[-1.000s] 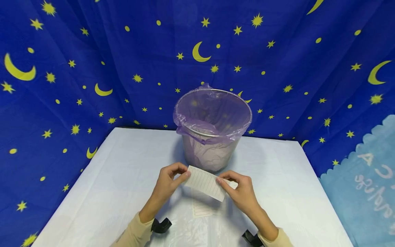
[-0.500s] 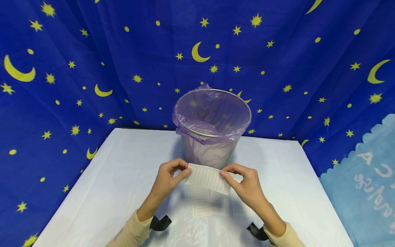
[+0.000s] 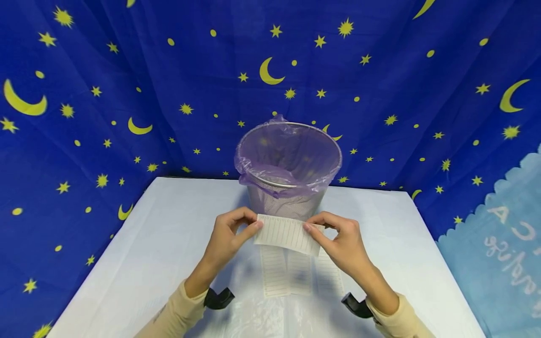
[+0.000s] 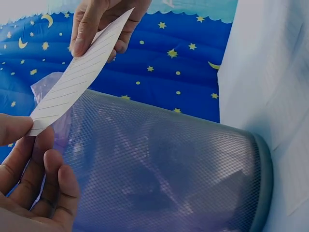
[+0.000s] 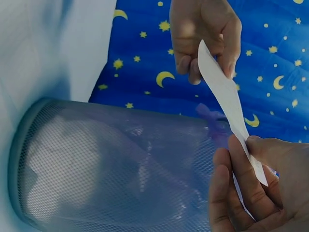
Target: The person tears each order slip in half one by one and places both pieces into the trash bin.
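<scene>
A lined slip of white paper is stretched between my two hands, above the table and in front of the bin. My left hand pinches its left end between thumb and fingers, with the other fingers curled below. The right end is pinched by my right hand; in the right wrist view the paper appears nearly edge-on and slightly bent. Under it, three lined slips lie side by side on the table: a left slip, a middle slip and a right slip. Their far ends are hidden.
A wire mesh bin with a purple plastic liner over its rim stands just beyond the hands, on the white table. Behind it hangs a blue curtain with moons and stars. A black mount sits at the left wrist.
Both hands have moved up the view toward the bin with the slip, which is now more level. My right hand has also shifted right. More of the slips on the table shows.
</scene>
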Tool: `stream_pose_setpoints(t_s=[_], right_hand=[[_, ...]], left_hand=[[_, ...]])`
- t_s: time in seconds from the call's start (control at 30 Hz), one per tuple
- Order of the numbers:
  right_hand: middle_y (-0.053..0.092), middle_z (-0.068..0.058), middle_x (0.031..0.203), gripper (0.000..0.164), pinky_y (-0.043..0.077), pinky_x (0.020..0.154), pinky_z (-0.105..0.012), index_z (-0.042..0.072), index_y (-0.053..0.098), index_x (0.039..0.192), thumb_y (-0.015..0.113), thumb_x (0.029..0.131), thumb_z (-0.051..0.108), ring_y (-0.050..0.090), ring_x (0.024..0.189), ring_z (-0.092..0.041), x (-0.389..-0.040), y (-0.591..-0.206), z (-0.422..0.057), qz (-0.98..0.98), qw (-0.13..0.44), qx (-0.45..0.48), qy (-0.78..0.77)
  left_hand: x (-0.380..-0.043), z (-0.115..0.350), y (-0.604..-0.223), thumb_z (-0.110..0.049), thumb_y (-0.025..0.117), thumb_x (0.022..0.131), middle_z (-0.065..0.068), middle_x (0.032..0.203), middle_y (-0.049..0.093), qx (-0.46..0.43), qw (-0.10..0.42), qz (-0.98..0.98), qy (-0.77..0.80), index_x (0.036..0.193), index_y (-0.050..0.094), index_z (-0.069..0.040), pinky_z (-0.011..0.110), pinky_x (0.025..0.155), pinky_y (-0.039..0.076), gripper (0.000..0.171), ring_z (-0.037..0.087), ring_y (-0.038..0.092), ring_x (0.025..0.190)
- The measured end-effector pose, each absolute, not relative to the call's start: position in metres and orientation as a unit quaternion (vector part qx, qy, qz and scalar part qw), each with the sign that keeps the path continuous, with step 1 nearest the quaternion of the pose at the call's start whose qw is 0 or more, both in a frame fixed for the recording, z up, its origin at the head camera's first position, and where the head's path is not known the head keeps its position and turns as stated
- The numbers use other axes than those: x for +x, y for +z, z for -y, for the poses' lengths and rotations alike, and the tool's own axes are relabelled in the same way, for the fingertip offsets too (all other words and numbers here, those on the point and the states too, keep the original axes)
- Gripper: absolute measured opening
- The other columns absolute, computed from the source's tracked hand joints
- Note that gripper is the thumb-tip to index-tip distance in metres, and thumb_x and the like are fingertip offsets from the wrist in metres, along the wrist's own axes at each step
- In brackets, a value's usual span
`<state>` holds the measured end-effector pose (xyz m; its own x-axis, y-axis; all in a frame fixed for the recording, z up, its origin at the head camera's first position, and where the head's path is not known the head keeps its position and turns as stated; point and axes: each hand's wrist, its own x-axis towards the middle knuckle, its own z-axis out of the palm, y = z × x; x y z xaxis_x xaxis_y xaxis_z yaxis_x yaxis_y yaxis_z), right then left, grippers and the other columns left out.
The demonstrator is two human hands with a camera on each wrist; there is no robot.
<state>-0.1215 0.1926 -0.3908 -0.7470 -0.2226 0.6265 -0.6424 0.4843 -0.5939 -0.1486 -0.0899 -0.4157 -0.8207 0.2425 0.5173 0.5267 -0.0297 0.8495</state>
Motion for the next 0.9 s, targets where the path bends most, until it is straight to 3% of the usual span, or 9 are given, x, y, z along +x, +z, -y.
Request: stream_pose_setpoints(t_s=[0.23,0.7,0.9], right_hand=[[0.080,0.007,0.088,0.008,0.055,0.075,-0.018,0.016,0.080,0.095,0.082,0.092,0.009,0.071,0.078,-0.007,-0.121,-0.377,-0.191,0.820,0.248,0.269,0.440],[0.080,0.003,0.088,0.010,0.054,0.069,-0.018,0.019,0.079,0.094,0.081,0.093,0.009,0.069,0.075,-0.006,-0.124,-0.360,-0.190,0.820,0.249,0.273,0.436],[0.080,0.005,0.089,0.011,0.053,0.068,-0.018,0.018,0.080,0.094,0.081,0.093,0.007,0.069,0.075,-0.006,-0.127,-0.352,-0.189,0.818,0.254,0.280,0.433]], left_hand=[[-0.147,0.092,-0.401,0.005,0.072,0.095,0.015,0.090,0.068,-0.282,0.107,0.686,-0.662,0.092,0.071,0.000,0.026,0.092,0.055,0.006,0.015,0.065,0.089],[-0.149,0.095,-0.385,-0.001,0.073,0.097,0.010,0.090,0.067,-0.293,0.108,0.691,-0.652,0.094,0.071,0.002,0.027,0.092,0.055,0.005,0.018,0.065,0.088],[-0.150,0.095,-0.377,-0.005,0.074,0.098,0.011,0.090,0.068,-0.292,0.107,0.684,-0.660,0.095,0.070,0.008,0.027,0.092,0.055,0.014,0.018,0.066,0.090]])
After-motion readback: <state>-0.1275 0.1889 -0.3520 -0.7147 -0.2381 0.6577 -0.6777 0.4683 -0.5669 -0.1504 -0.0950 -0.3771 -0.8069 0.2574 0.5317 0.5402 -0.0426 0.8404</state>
